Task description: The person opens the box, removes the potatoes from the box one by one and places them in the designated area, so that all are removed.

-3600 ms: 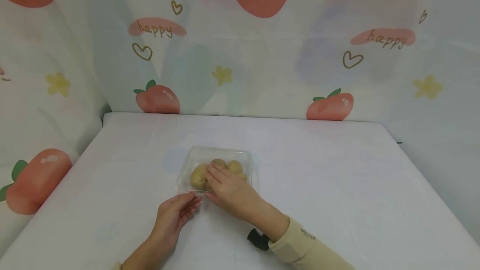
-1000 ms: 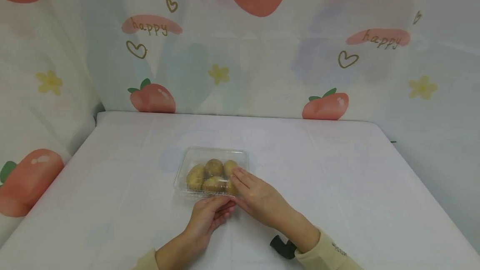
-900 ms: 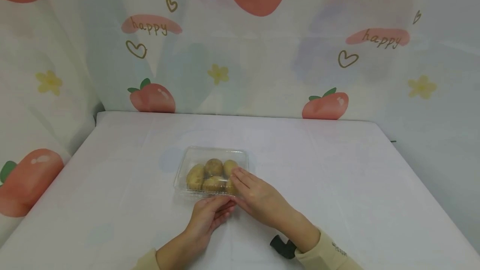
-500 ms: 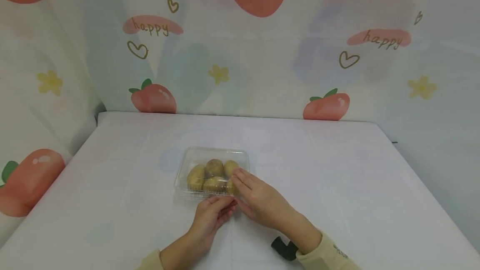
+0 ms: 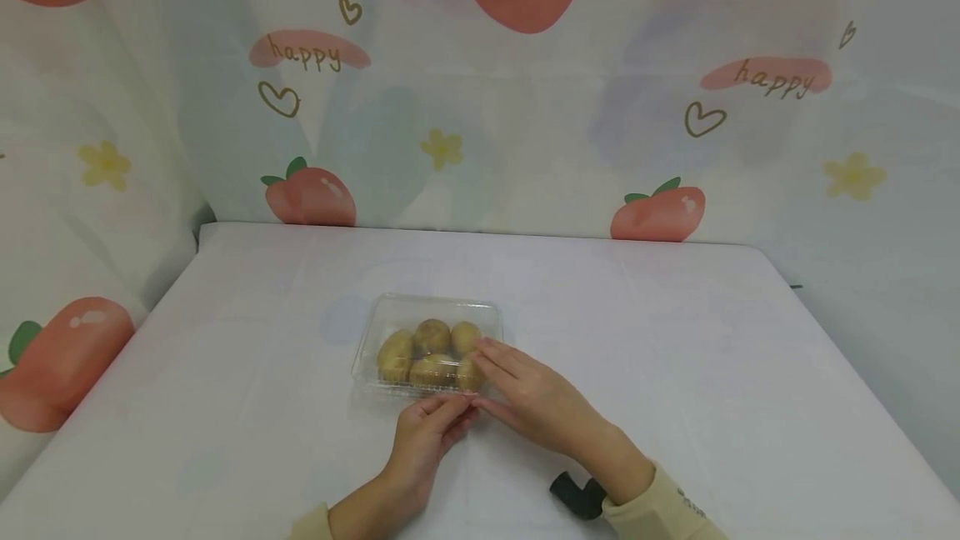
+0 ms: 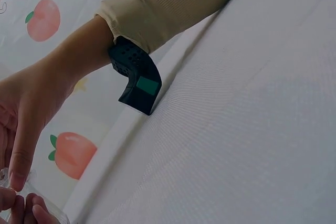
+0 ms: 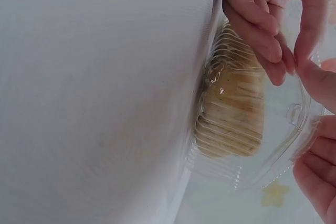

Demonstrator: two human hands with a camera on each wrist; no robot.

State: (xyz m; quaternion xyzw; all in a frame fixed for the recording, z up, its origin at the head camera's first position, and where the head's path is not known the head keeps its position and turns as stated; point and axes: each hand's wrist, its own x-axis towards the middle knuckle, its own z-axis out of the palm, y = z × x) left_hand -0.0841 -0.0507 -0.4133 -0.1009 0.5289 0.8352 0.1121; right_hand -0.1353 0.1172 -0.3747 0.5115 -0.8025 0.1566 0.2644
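A clear plastic clamshell box (image 5: 382, 315) with its lid down stands near the middle of the table. Inside lie several yellow-brown potatoes (image 5: 432, 337), partly covered at the right by fingers. My left hand (image 5: 427, 440) pinches the box's front rim toward its right corner, thumb above and fingers below. Straight fingers of my right hand (image 5: 536, 394) rest on the lid's front right part, and its thumb (image 7: 317, 85) touches the rim beside the left thumb. In the left wrist view the box is mostly cut off at the lower left.
A white cloth covers the table (image 5: 660, 340). Behind it hangs a backdrop (image 5: 525, 132) printed with peaches, flowers and hearts. A dark curved wrist piece (image 5: 577, 496) sits at the right cuff.
Since the oldest frame, both hands have slid right along the box's front edge, uncovering the left and middle potatoes. Over the last second the hands hardly shift; the head view drifts slightly.
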